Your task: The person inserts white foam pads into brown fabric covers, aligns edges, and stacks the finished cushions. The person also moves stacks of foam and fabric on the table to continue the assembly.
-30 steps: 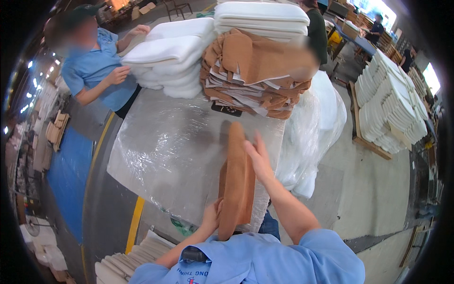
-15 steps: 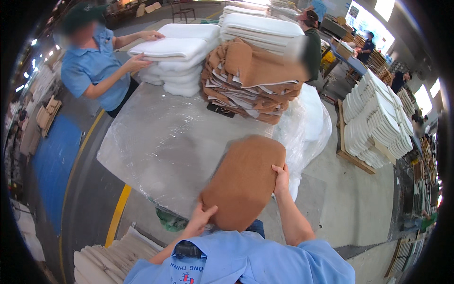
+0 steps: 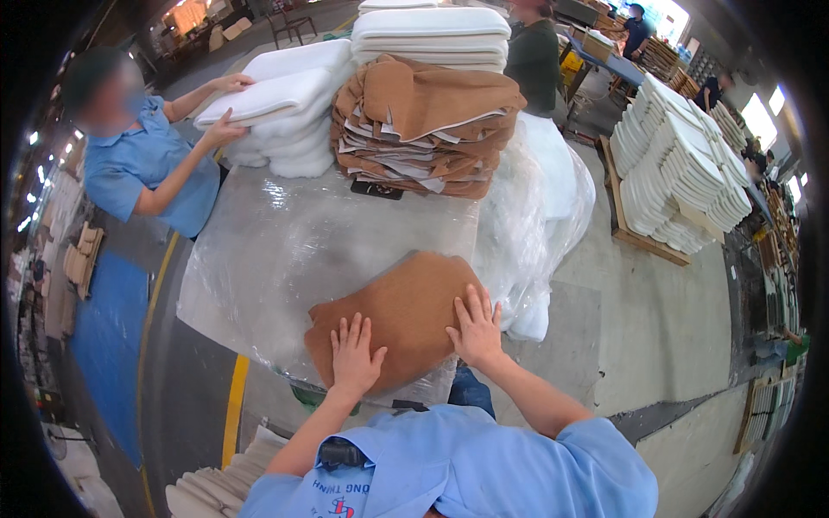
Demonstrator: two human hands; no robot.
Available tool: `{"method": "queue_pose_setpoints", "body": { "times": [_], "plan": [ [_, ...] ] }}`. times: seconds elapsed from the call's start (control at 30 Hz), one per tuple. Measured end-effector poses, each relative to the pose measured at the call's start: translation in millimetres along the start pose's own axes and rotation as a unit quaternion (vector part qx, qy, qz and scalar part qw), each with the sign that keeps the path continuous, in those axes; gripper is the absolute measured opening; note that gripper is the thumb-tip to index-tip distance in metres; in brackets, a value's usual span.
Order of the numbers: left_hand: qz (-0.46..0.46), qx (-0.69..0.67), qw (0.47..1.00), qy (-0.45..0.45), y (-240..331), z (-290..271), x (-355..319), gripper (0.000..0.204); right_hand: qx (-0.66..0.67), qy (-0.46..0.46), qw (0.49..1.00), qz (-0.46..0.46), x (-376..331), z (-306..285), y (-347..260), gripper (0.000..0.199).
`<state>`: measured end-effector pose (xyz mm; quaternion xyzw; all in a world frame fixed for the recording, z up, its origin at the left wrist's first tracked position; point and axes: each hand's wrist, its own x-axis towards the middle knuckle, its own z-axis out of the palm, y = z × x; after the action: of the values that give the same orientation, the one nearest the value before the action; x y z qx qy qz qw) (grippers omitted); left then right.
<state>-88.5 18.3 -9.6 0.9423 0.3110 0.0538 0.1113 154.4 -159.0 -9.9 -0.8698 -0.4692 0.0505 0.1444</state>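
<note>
Two bare hands, both palm-down, neither pinching anything. Left hand [image 3: 354, 356] lies flat with fingers slightly spread on the left part of a brown padded piece [image 3: 406, 302]; right hand [image 3: 477, 328] rests at its right edge, fingers apart, thumb inward. Piece lies at the near edge of the plastic-covered table [image 3: 250, 259], smooth side up, slightly skewed. Underside hidden, so can't tell whether it's filled or closed.

Progress, my read: one piece out and laid flat; its outline looks whole, but can't confirm it's finished. Plenty left by the look of it: a tall, untidy brown pile [image 3: 423, 129] sits at the table's far side, no hand on it. Can't count the layers.

Around the table: dark flat item [image 3: 376, 189] partly under that pile; folded white pads [image 3: 289, 112] at the far left corner, a co-worker [image 3: 151, 164] beside them with both hands on the top one; taller white stack [image 3: 432, 39] behind the pile; clear plastic bag [image 3: 535, 233] with white contents along the table's right side.
</note>
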Motion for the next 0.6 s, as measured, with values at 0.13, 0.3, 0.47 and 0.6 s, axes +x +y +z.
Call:
{"method": "queue_pose_setpoints", "body": {
  "times": [0.13, 0.3, 0.47, 0.6],
  "plan": [
    [0.024, 0.048, 0.998, -0.034, 0.0, 12.0, 17.4, 0.073, -0.049, -0.013, 0.992, -0.116, 19.1, 9.4, 4.7, 0.08],
    [0.089, 0.044, 0.991, -0.086, -12.6, 5.1, 32.6, 0.07, -0.058, -0.073, 0.982, -0.165, 64.1, 11.4, -4.9, 0.085],
    [0.092, 0.044, 0.99, -0.093, -5.3, 6.6, 42.0, 0.068, -0.097, -0.064, 0.988, -0.1, 99.7, 34.6, -37.9, 0.089],
    [0.055, -0.034, 0.998, -0.023, -13.4, 15.2, 42.4, 0.061, -0.102, -0.075, 0.98, -0.151, 103.1, 42.9, -60.2, 0.087]
  ]
}}
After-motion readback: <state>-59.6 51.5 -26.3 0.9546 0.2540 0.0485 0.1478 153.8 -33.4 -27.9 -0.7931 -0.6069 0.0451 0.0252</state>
